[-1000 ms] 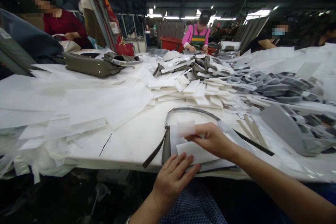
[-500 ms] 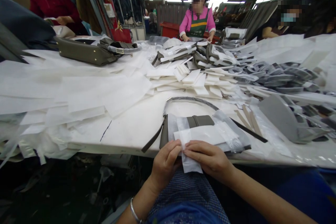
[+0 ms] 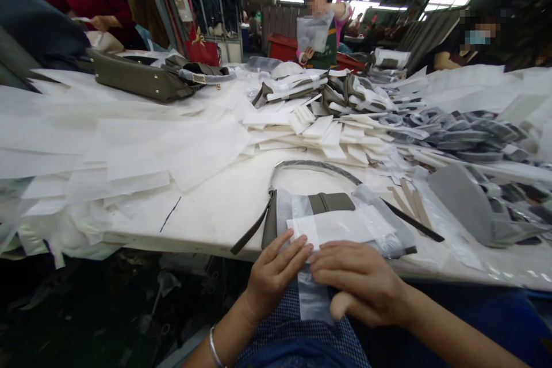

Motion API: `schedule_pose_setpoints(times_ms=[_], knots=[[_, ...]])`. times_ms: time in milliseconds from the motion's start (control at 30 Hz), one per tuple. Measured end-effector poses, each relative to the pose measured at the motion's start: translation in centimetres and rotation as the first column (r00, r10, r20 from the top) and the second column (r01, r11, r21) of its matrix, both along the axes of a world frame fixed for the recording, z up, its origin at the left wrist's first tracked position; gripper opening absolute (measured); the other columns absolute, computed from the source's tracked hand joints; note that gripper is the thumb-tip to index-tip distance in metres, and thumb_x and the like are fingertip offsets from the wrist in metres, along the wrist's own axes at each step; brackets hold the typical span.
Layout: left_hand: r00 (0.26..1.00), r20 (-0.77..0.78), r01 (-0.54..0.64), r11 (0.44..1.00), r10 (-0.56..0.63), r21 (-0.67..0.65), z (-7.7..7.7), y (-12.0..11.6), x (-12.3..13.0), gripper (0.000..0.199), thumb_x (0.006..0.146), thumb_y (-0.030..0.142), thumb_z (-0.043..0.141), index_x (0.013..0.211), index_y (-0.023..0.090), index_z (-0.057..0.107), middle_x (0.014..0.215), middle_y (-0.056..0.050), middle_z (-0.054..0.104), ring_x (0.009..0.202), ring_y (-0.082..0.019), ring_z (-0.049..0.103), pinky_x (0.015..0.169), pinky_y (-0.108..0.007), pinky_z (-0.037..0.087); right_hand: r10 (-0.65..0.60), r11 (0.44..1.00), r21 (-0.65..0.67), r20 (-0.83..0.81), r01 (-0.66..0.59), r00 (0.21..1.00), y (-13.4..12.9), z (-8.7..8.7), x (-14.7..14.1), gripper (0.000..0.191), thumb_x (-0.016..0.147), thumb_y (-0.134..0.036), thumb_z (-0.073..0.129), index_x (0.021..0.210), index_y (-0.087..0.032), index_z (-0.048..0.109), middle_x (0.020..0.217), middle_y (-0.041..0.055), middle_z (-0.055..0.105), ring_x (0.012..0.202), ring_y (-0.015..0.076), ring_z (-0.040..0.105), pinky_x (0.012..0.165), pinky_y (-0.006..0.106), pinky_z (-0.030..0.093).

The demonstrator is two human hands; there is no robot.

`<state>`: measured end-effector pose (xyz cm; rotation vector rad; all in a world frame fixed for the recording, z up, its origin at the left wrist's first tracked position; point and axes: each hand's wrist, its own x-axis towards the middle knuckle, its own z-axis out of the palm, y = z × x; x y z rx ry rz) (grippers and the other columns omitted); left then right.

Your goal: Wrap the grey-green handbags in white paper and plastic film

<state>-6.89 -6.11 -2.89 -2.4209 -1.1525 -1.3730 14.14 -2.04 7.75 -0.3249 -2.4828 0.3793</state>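
From my head view, the olive bag (image 3: 332, 202) lies at the near edge of the white table (image 3: 211, 201), its handle (image 3: 321, 165) arched on the far side. A clear strip (image 3: 314, 299) crosses its left part and hangs over the edge. My left hand (image 3: 278, 267) rests nearly straight fingers, slightly spread, on the white sheet (image 3: 345, 226) over the bag; its thumb is hidden, so I can't tell whether it pinches anything. My right hand (image 3: 366, 279) lies beside it, fingers extended together, thumb well apart, gripping nothing.
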Motion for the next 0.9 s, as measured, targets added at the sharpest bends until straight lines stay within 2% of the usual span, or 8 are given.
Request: schedule_pose_setpoints(times_ms=[67, 133, 200, 333, 467, 667, 800, 900], knots=[[1.000, -0.008, -0.009, 1.000, 0.009, 0.030, -0.2, 0.0, 0.0, 0.042, 0.097, 0.011, 0.055, 0.138, 0.017, 0.056, 0.135, -0.005, 0.064, 0.138, -0.025, 0.047, 0.109, -0.040, 0.052, -0.233, 0.972, -0.010, 0.001, 0.233, 0.972, 2.4, 0.4, 0.1, 0.028, 0.100, -0.034, 0.053, 0.116, -0.017, 0.068, 0.111, 0.0097, 0.074, 0.107, 0.0195, 0.068, 0.101, 0.035, 0.054], [1.000, -0.019, 0.000, 0.998, 0.001, 0.067, -0.2, 0.2, 0.0, 0.040, 0.098, 0.010, 0.053, 0.137, 0.019, 0.057, 0.134, -0.004, 0.065, 0.135, -0.023, 0.050, 0.109, -0.040, 0.051, -0.439, 0.898, 0.016, 0.108, 0.441, 0.892, 5.4, 0.0, 0.1, 0.029, 0.099, -0.029, 0.054, 0.121, -0.017, 0.068, 0.120, 0.0114, 0.071, 0.114, 0.0237, 0.066, 0.100, 0.039, 0.053], [1.000, -0.025, 0.018, 0.996, -0.016, 0.089, -0.3, 0.4, 0.0, 0.038, 0.099, 0.011, 0.051, 0.134, 0.022, 0.059, 0.133, -0.003, 0.065, 0.134, -0.021, 0.052, 0.110, -0.040, 0.051, -0.496, 0.858, 0.028, 0.307, 0.514, 0.812, 8.3, -0.8, -0.3, 0.033, 0.098, -0.033, 0.054, 0.123, -0.014, 0.068, 0.123, 0.0137, 0.070, 0.115, 0.0282, 0.065, 0.100, 0.043, 0.052], [0.999, -0.032, 0.039, 0.994, -0.036, 0.102, -0.3, 0.7, -0.1, 0.035, 0.099, 0.013, 0.052, 0.132, 0.022, 0.061, 0.131, -0.001, 0.067, 0.132, -0.019, 0.054, 0.113, -0.038, 0.047, -0.380, 0.885, 0.009, 0.594, 0.466, 0.709, 11.5, -1.6, -1.9, 0.031, 0.101, -0.034, 0.049, 0.110, -0.017, 0.073, 0.111, 0.0113, 0.075, 0.105, 0.0274, 0.068, 0.097, 0.042, 0.048], [0.998, -0.028, 0.055, 0.991, -0.052, 0.118, -0.5, 0.8, -0.2, 0.033, 0.099, 0.013, 0.053, 0.130, 0.021, 0.063, 0.129, -0.001, 0.068, 0.131, -0.019, 0.055, 0.116, -0.039, 0.044, -0.312, 0.900, -0.017, 0.673, 0.435, 0.671, 12.1, -1.3, -4.0, 0.037, 0.103, -0.032, 0.041, 0.091, -0.019, 0.075, 0.098, 0.0079, 0.078, 0.095, 0.0224, 0.069, 0.103, 0.040, 0.039], [0.994, -0.064, 0.093, 0.983, -0.083, 0.155, -0.6, 1.5, -0.6, 0.032, 0.098, 0.014, 0.056, 0.129, 0.020, 0.063, 0.127, -0.001, 0.069, 0.129, -0.020, 0.057, 0.115, -0.040, 0.045, -0.333, 0.886, 0.005, 0.703, 0.464, 0.629, 12.4, -1.6, -6.1, 0.042, 0.101, -0.036, 0.044, 0.079, -0.017, 0.074, 0.085, 0.0106, 0.077, 0.083, 0.0226, 0.070, 0.103, 0.037, 0.039], [0.992, -0.093, 0.094, 0.984, -0.080, 0.151, -0.2, 1.9, -0.7, 0.032, 0.098, 0.015, 0.056, 0.128, 0.020, 0.064, 0.127, -0.001, 0.069, 0.130, -0.019, 0.056, 0.115, -0.040, 0.045, -0.340, 0.900, 0.029, 0.672, 0.435, 0.658, 11.7, -2.2, -5.3, 0.038, 0.104, -0.028, 0.037, 0.103, -0.015, 0.073, 0.106, 0.0135, 0.076, 0.103, 0.0260, 0.069, 0.113, 0.050, 0.031], [0.991, -0.111, 0.086, 0.990, -0.073, 0.116, 0.2, 2.6, -0.8, 0.033, 0.100, 0.014, 0.052, 0.130, 0.021, 0.062, 0.129, -0.002, 0.068, 0.131, -0.019, 0.055, 0.113, -0.041, 0.047, -0.365, 0.912, 0.069, 0.583, 0.403, 0.726, 11.1, -2.7, -3.8, 0.038, 0.102, -0.018, 0.037, 0.133, -0.014, 0.058, 0.121, 0.0162, 0.070, 0.115, 0.0268, 0.064, 0.113, 0.058, 0.032]])
